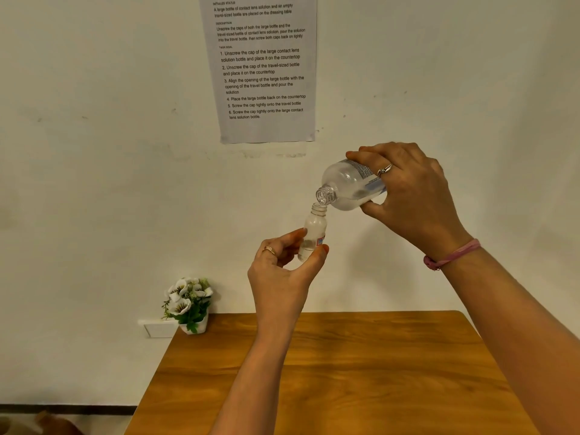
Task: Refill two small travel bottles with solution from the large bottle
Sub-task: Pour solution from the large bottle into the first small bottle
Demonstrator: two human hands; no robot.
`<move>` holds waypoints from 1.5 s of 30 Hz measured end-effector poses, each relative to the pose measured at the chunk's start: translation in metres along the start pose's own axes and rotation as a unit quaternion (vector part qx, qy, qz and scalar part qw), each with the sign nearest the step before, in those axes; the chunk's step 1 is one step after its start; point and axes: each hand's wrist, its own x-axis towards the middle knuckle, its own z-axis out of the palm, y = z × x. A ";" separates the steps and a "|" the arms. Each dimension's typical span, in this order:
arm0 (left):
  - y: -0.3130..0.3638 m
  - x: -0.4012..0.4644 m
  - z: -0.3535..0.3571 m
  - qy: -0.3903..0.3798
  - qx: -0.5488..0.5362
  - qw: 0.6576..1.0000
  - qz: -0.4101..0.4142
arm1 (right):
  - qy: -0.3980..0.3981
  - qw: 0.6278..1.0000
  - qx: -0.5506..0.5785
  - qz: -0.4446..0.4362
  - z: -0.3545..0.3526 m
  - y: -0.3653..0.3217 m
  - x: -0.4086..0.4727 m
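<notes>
My right hand (411, 196) grips the large clear bottle (346, 186), capless and tipped so its neck points down to the left. Its open mouth sits just above the open mouth of a small travel bottle (312, 232). My left hand (282, 271) pinches that small bottle between thumb and fingers, holding it nearly upright in the air above the table. A little liquid shows in the small bottle's lower part. No caps and no second small bottle are in view.
A wooden table (345, 372) lies below my arms. A small white pot of white flowers (188, 304) stands at its far left corner by the wall. A printed instruction sheet (263, 67) hangs on the wall above.
</notes>
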 end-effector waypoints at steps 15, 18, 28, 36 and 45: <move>0.000 0.000 0.000 0.003 -0.005 1.000 0.006 | 0.000 1.000 -0.004 -0.004 0.000 -0.001 0.000; 0.000 -0.001 0.000 0.002 -0.005 1.000 0.005 | 0.001 1.000 -0.005 -0.004 -0.001 0.000 0.001; -0.001 0.000 0.000 0.003 -0.003 1.000 0.007 | -0.002 1.000 -0.004 -0.001 -0.001 -0.002 0.001; -0.001 -0.001 0.000 0.002 -0.002 1.000 0.009 | 0.004 1.000 0.000 -0.008 -0.001 -0.002 0.000; -0.001 -0.001 0.000 0.003 -0.006 1.000 0.007 | 0.001 1.000 0.001 -0.005 -0.001 -0.002 -0.001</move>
